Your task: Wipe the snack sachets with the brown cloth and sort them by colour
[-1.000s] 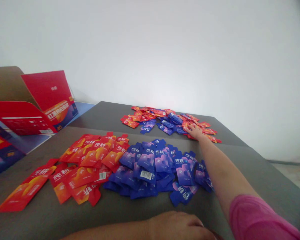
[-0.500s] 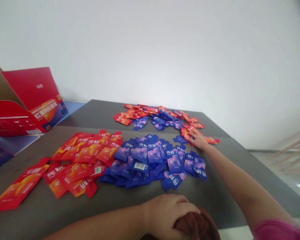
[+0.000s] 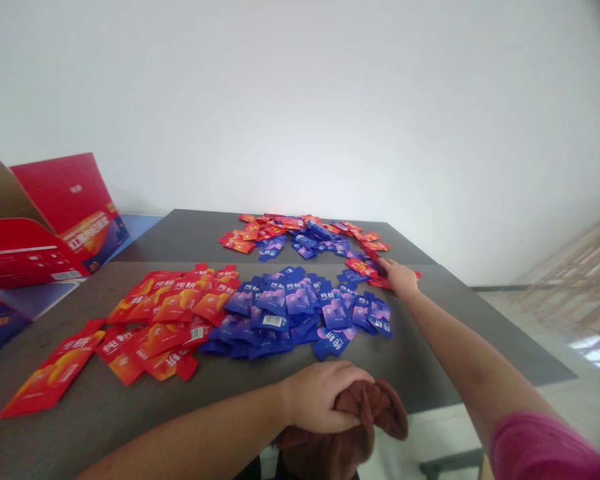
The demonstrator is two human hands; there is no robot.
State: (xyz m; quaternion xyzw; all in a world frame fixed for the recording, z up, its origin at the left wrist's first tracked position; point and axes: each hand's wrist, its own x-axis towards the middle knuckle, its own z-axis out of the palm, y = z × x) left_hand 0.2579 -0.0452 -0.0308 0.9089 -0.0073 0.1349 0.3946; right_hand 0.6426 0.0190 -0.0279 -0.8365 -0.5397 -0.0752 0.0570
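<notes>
My right hand (image 3: 400,277) reaches far across the dark table (image 3: 430,360), fingers curled over red sachets (image 3: 367,268) at the near right edge of the far mixed pile (image 3: 300,237) of red and blue sachets. My left hand (image 3: 320,400) rests at the table's near edge, closed on a brown cloth (image 3: 365,427) that hangs over the edge. Between the hands lie a pile of blue sachets (image 3: 300,307) and, to its left, a pile of red sachets (image 3: 165,313).
Open red cartons (image 3: 55,213) stand at the left beside the table. A white wall rises behind. The floor and a blurred rail show at the right.
My right hand has dragged red sachets from the far pile toward me. My left hand has gone from lying flat to gripping the brown cloth. The view has shifted.
</notes>
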